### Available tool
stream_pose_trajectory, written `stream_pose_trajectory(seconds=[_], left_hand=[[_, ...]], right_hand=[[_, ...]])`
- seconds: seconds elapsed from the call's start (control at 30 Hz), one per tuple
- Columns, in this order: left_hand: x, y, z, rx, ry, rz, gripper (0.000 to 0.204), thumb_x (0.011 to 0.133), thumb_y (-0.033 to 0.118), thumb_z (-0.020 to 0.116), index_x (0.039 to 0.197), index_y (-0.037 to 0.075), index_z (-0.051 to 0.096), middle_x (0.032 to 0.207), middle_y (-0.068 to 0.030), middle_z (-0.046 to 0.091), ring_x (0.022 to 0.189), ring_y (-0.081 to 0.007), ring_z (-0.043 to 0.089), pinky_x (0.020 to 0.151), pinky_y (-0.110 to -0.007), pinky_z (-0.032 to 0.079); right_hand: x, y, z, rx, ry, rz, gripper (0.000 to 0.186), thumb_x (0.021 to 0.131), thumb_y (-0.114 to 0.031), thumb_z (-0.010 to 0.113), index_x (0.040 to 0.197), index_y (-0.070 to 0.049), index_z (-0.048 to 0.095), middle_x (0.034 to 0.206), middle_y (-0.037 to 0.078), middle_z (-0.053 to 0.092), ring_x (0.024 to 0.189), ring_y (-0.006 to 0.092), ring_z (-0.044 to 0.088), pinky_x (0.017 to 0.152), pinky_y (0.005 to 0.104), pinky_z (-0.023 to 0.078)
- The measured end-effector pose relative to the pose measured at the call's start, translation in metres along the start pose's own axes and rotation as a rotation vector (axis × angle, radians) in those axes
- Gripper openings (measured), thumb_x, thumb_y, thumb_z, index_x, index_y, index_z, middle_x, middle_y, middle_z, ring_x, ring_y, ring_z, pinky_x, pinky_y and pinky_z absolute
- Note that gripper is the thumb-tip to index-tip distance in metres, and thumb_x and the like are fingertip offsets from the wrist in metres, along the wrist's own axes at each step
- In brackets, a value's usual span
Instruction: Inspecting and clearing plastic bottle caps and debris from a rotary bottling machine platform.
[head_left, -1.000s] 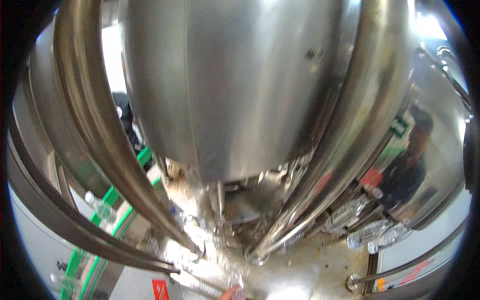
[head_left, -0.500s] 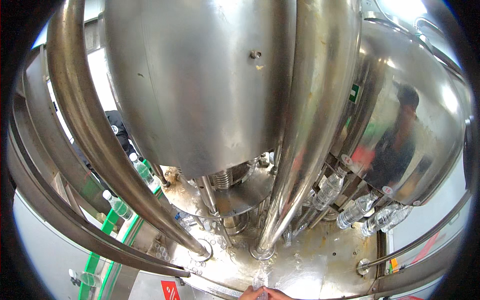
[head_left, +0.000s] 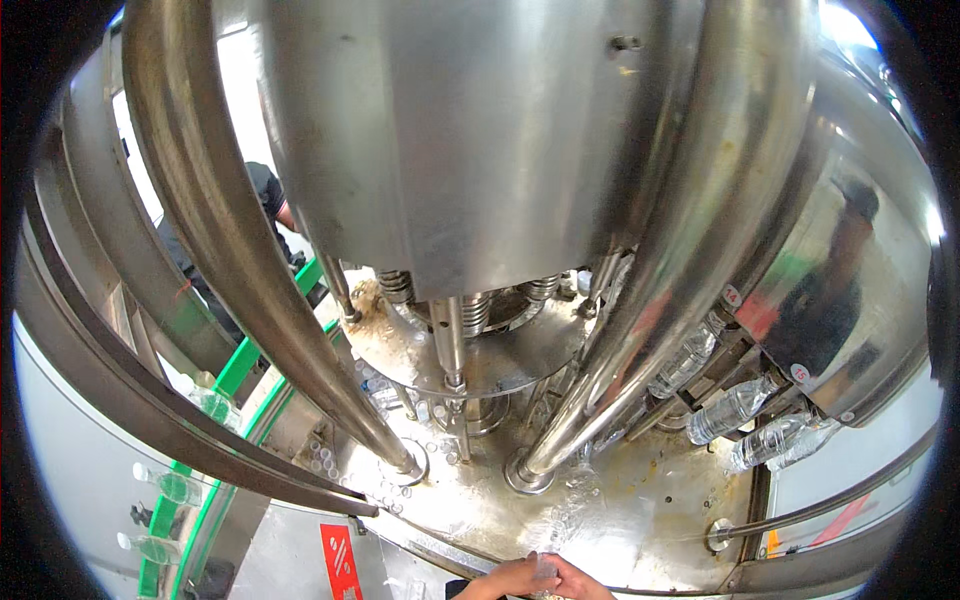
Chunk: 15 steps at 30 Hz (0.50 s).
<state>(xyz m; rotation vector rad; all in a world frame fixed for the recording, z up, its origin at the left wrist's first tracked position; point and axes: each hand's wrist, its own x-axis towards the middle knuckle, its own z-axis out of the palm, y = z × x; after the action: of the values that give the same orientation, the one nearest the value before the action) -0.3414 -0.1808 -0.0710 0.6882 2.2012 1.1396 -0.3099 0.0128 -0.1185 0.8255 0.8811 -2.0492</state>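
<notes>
Both hands have come further into view at the near edge since the earlier frame, and the bottles on the green-edged conveyor (head_left: 236, 370) at left have shifted nearer. Left hand (head_left: 512, 577) and right hand (head_left: 580, 580) meet near the middle, fingers bent in and closed around a clear bottle (head_left: 545, 572); blur and overlap hide much of its shape, and I cannot tell how firm the grip is. It sits at the near edge of the wet steel deck (head_left: 640, 545), between the hands.

Beyond it, two steel posts (head_left: 290, 290) rise left and right of a large steel drum (head_left: 480, 150). Small clear round pieces (head_left: 322, 460) lie on the deck's left part. At right, several clear bottles slant beneath a rounded steel housing (head_left: 850, 300). A red sign (head_left: 338, 560) shows near left; far left, a person in dark clothing (head_left: 265, 190) stands beyond the conveyor.
</notes>
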Motion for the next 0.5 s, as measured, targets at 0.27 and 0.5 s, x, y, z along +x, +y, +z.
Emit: stream_pose_trajectory(seconds=[0.27, 0.5], left_hand=[[0.022, -0.014, -0.037, -0.066, -0.154, -0.231, 0.078, 0.088, 0.063, 0.038, 0.124, -0.005, 0.046, 0.117, -0.0269, 0.056, 0.109, -0.0393, 0.054, 0.093, -0.042, 0.042], [0.045, -0.093, 0.006, -0.307, 0.231, -0.344, 0.069, 0.091, 0.054, 0.042, 0.123, -0.007, 0.048, 0.118, -0.0229, 0.057, 0.104, -0.0328, 0.058, 0.089, -0.036, 0.045]], right_hand=[[0.001, -0.002, -0.020, 0.006, 0.056, 0.060, 0.034, 0.092, -0.033, 0.051, 0.113, -0.006, 0.055, 0.094, 0.008, 0.064, 0.077, 0.0184, 0.063, 0.067, 0.0303, 0.054], [-0.016, -0.013, -0.021, -0.223, 0.029, 0.027, 0.041, 0.091, -0.041, 0.050, 0.108, -0.004, 0.058, 0.088, 0.008, 0.064, 0.068, 0.0171, 0.060, 0.061, 0.0292, 0.052]])
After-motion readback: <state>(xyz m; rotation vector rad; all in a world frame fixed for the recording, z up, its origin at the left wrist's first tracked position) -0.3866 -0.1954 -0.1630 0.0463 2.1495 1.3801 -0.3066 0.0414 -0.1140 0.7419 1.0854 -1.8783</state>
